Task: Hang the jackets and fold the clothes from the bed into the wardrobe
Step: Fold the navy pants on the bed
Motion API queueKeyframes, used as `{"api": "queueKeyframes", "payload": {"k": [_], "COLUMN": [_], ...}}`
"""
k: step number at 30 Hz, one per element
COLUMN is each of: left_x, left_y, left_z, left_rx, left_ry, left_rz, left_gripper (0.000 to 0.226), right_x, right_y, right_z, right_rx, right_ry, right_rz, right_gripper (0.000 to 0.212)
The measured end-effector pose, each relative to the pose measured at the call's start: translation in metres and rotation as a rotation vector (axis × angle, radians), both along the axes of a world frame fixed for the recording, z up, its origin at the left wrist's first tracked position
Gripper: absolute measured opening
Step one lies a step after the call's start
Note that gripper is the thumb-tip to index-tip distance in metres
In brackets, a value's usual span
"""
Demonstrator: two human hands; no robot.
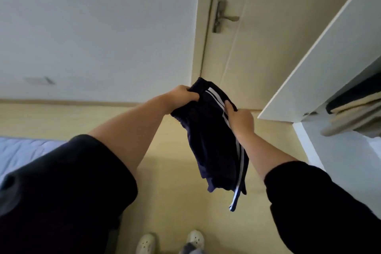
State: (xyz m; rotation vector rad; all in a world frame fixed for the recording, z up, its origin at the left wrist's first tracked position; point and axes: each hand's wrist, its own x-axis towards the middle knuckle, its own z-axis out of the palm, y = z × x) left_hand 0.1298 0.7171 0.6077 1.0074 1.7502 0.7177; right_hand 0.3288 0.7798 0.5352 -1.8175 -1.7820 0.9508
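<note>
Now both hands, left (pixel 182 97) & right (pixel 240 118), fingers pinching soft navy white-striped shorts (pixel 212 146), hanging limp.

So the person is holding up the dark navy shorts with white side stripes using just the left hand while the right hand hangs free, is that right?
Not quite. The head view shows both hands gripping the dark navy shorts with white side stripes: the left hand grips one end of the top edge, and the right hand grips the striped side rather than hanging free. The shorts are indeed held up, above the floor.
</note>
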Motion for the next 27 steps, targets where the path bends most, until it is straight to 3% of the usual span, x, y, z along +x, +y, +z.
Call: {"api": "queueKeyframes", "payload": {"k": [10,15,24,27], "left_x": [-0.148,-0.184,-0.268,-0.273], "left_y": [-0.174,-0.266,-0.54,-0.636], "left_z": [-0.066,-0.096,-0.163,-0.192], "left_rx": [-0.013,0.063,0.133,0.023], "left_ry": [-0.104,-0.24,-0.42,-0.33], "left_rz": [0.631,0.873,1.483,1.695], "left_gripper": [0.007,0.013,0.008,0.012], "right_x": [-0.221,-0.314,-0.54,-0.58], "right_y": [-0.059,-0.124,-0.399,-0.511], "right_z": [-0.028,-0.038,-0.079,-0.109], "right_rx": [0.256,0.425,0.685,0.723], "right_ry": [-0.494,-0.618,-0.639,-0.526], "right_rz": [0.573,0.818,1.476,1.724], "right_gripper": [0.068,0.069,0.064,0.054]}}
